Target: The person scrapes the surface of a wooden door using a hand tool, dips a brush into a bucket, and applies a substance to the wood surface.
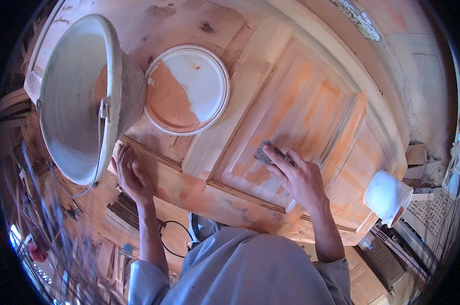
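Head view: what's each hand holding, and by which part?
Right hand presses a dark sanding pad onto the wooden door panel, fingers on its top. Left hand holds nothing, resting on the door's edge.

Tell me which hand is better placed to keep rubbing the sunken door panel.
Right. The right hand already presses the dark pad on the door panel. The left hand rests apart on the door's edge beside the bucket.
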Available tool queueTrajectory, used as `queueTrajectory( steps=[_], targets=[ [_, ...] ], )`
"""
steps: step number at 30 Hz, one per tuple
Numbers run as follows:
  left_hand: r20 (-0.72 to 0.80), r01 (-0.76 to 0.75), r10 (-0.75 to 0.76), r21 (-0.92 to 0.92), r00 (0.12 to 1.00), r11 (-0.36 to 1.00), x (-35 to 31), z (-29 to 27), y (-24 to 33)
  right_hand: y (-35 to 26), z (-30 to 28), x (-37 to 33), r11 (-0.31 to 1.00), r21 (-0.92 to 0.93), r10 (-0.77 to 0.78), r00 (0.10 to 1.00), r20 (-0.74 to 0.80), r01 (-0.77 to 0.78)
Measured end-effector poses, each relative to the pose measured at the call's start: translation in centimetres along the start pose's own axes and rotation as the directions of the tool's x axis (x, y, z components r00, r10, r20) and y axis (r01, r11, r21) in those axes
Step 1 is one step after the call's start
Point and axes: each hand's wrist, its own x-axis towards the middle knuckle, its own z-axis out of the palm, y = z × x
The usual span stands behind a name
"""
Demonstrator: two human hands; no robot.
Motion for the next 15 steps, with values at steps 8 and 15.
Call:
queueTrajectory(
  steps=[8, 15],
  targets=[
    [0.041, -0.048, 0.046, 0.041, 0.998, 0.998, 0.1, -0.2, -0.1, -0.2, 0.5, 1.9, 0.99, -0.073, -0.123, 0.992, -0.021, 0.121],
    [0.027, -0.019, 0.017, 0.052, 0.999, 0.998, 0.1, 0.0, 0.0, -0.7, 0.9, 2.3, 0.992, -0.1, -0.068, 0.997, 0.037, 0.071]
  ],
)
